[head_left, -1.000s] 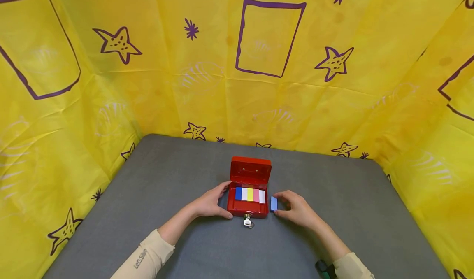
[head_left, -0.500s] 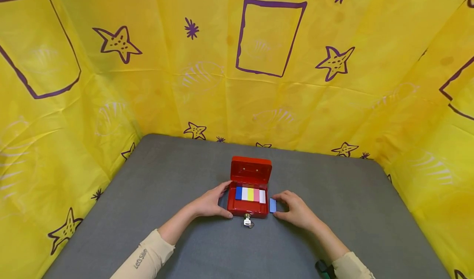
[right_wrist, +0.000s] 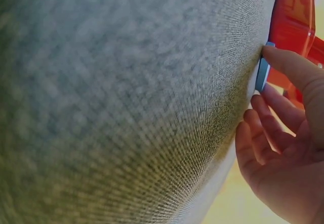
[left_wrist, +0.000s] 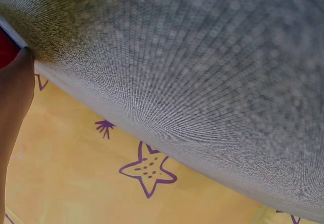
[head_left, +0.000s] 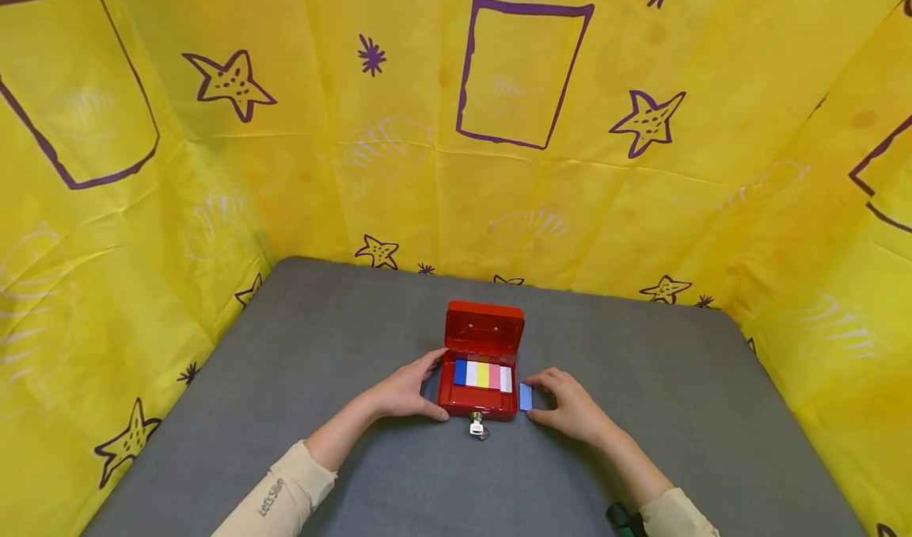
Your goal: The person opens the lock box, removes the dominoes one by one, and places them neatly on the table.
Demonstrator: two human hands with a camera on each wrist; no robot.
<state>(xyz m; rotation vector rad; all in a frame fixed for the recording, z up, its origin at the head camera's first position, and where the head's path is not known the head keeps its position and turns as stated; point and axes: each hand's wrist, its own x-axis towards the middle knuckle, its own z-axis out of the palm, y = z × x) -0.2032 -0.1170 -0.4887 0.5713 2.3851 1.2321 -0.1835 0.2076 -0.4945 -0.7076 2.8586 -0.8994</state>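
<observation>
A red metal cash box (head_left: 476, 399) stands with its lid (head_left: 484, 327) raised and a key (head_left: 476, 424) in the front lock. Inside lies a row of flat blocks (head_left: 483, 375) in blue, white, yellow and pink. My left hand (head_left: 402, 390) holds the box by its left side, thumb at the front corner and fingers toward the back. On the other side, my right hand (head_left: 570, 407) pinches a light blue block (head_left: 526, 397) by its two ends, between thumb and fingertip. That block lies on the table close beside the box wall, as the right wrist view also shows.
A grey tabletop (head_left: 342, 315) surrounds the box. Yellow cloth (head_left: 399, 188) printed with purple starfish and frames hangs along the back and both sides.
My right hand has drawn the light blue block slightly left and toward me, nearer the box wall. My left hand stays in place on the box.
</observation>
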